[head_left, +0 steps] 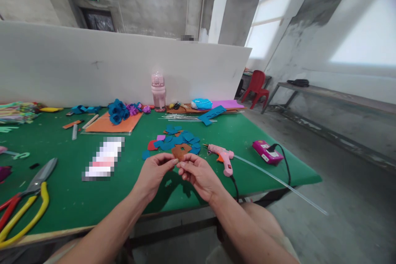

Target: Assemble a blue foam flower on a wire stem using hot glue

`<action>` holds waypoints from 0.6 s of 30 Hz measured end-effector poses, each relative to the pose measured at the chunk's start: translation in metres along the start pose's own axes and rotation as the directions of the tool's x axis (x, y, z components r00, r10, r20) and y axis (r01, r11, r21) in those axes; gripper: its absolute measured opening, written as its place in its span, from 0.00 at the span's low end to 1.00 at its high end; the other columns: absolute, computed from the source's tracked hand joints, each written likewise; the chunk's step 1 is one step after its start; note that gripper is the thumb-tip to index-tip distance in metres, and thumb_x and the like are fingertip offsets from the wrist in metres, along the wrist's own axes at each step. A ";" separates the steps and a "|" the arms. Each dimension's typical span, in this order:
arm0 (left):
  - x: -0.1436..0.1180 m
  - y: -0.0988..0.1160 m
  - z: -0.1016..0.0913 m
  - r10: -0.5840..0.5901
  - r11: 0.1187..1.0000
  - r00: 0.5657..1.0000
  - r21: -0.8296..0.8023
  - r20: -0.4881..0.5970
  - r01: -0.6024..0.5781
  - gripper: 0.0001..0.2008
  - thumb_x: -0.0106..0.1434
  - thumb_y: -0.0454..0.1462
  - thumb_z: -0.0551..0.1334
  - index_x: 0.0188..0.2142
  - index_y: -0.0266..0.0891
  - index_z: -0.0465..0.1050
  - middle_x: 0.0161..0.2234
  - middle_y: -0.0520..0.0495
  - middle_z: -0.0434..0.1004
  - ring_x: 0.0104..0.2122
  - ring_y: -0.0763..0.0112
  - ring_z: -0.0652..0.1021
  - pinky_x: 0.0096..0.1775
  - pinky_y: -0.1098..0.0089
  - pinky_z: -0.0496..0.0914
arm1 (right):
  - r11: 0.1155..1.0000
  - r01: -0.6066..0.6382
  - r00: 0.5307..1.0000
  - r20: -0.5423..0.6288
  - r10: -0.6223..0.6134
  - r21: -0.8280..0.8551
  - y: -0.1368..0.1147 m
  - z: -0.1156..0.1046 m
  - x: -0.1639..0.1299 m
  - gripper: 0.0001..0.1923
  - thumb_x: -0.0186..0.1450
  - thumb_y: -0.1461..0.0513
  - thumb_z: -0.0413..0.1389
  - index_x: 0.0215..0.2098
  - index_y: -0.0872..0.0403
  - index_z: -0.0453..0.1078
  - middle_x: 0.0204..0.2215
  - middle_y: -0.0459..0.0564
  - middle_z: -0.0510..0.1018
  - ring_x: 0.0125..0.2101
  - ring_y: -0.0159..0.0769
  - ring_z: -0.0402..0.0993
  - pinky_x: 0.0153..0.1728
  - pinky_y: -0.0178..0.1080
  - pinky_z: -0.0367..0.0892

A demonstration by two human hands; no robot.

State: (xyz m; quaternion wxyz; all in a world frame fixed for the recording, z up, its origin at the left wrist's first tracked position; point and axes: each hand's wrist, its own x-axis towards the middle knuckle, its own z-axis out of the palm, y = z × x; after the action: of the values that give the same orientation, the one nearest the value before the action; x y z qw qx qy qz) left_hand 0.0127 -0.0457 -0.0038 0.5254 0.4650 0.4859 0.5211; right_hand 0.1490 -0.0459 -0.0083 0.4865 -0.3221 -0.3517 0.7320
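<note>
Pinching a small brown piece (177, 153) between fingers and thumbs, the left hand (157, 172) and the right hand (199, 174) come together over the green table (133, 198). The fingertips of both hands are at the low edge of the brown piece, close to each other. Just past the hands is a messy pile of blue pieces (167, 144), with a red piece (152, 145) at its left side. A pink glue gun (221, 154) lies on its side near the right hand. A long clear stick (278, 180) pokes out of its back and hangs past the table edge. Farther right sits a purple box (267, 152) with a black plug in it. Well to the left lie big scissors (39, 181) with one red handle and one yellow handle. At the back, blue flowers (118, 111) rest on an orange sheet (128, 124), and a pink bottle (159, 93) stands upright near a white board (123, 66).
</note>
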 end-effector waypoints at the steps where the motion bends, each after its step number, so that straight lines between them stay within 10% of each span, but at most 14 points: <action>1: 0.000 0.000 0.000 0.000 1.000 1.000 0.001 0.003 0.000 0.09 0.44 0.39 0.67 0.24 0.36 0.74 0.23 0.50 0.73 0.24 0.75 0.69 0.29 0.74 0.63 | 1.000 0.001 1.000 0.002 -0.001 -0.001 0.000 0.000 0.000 0.14 0.46 0.64 0.63 0.28 0.57 0.65 0.22 0.44 0.74 0.19 0.22 0.67 0.19 0.26 0.61; 18: -0.001 0.001 -0.002 -0.082 0.981 0.988 -0.164 0.132 0.103 0.09 0.46 0.38 0.67 0.25 0.35 0.72 0.22 0.50 0.71 0.23 0.76 0.69 0.27 0.74 0.63 | 1.000 -0.012 1.000 0.019 0.012 -0.005 0.002 0.001 -0.001 0.14 0.46 0.63 0.63 0.28 0.57 0.65 0.21 0.44 0.74 0.19 0.23 0.67 0.19 0.25 0.62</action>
State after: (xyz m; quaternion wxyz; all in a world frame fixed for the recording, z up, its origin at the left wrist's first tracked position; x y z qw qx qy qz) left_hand 0.0103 -0.0463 -0.0031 0.6163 0.4268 0.4269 0.5057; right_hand 0.1475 -0.0473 -0.0091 0.4779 -0.3182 -0.3561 0.7372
